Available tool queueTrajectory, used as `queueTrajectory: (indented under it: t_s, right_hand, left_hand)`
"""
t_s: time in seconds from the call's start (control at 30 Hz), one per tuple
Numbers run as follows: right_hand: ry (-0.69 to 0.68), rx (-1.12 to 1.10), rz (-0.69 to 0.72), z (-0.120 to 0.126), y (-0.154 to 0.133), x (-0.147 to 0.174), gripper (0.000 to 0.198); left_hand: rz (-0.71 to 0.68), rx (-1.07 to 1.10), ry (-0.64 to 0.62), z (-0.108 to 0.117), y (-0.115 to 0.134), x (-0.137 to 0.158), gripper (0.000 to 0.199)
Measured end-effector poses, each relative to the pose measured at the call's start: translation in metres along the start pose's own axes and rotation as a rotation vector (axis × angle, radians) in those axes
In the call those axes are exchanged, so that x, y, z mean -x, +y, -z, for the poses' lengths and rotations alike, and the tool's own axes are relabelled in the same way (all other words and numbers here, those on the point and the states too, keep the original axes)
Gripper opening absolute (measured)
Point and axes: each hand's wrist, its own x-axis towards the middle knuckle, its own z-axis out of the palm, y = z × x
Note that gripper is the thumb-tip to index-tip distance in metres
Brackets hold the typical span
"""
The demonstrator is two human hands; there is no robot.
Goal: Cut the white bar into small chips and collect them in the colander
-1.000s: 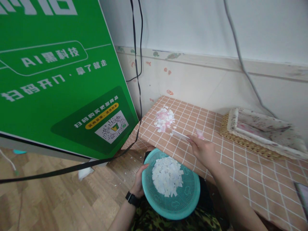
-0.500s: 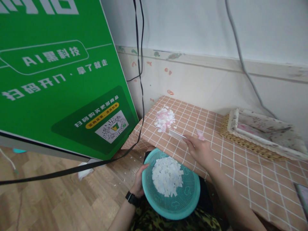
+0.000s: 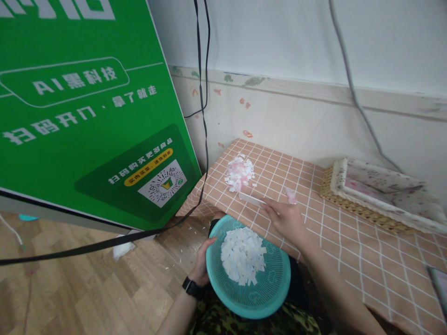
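Observation:
My left hand (image 3: 202,261) grips the left rim of a turquoise plastic colander (image 3: 275,284), its thumb over the edge. Inside lies a heap of small white paper scraps (image 3: 242,256). A flat white strip (image 3: 250,200), whose exact kind I cannot make out, is pinched in my right hand (image 3: 284,217) just above the checked cloth. The strip's tip points at a pile of white and pink paper scraps (image 3: 240,173) on the table. Beyond my right hand lies a small crumpled pink piece (image 3: 291,195).
The table has a brown cloth with white grid lines (image 3: 279,170). A cloth-lined wicker basket (image 3: 363,211) stands at its right. On the left rises a large green sign panel (image 3: 87,121). A black cord (image 3: 206,153) hangs close before the table corner.
My right hand has shifted slightly left and toward me with the white strip. My left hand and the colander stay in place.

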Motion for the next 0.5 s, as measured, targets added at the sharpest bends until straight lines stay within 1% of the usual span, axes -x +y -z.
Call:
queueTrajectory:
  t_s: [0.1,0.2,0.27,0.4,0.5]
  right_hand:
    - [-0.003,-0.021,0.002,-0.001,-0.002,0.000,0.027]
    - [0.013,0.004,0.012,-0.001,0.003,0.001,0.026]
    - [0.039,0.058,0.003,0.002,0.008,0.001,0.027]
    - [0.141,0.152,-0.075,0.008,0.014,0.001,0.030]
    - [0.148,0.090,-0.065,0.007,0.006,0.002,0.029]
  left_hand:
    - [-0.011,-0.012,0.008,-0.001,0.000,0.000,0.018]
    - [-0.025,-0.013,0.013,-0.001,0.000,0.000,0.017]
    - [-0.026,-0.005,0.015,-0.001,0.000,0.000,0.016]
    - [-0.011,-0.005,0.024,-0.001,0.000,0.000,0.016]
    - [-0.016,-0.007,0.026,0.000,0.000,-0.001,0.016]
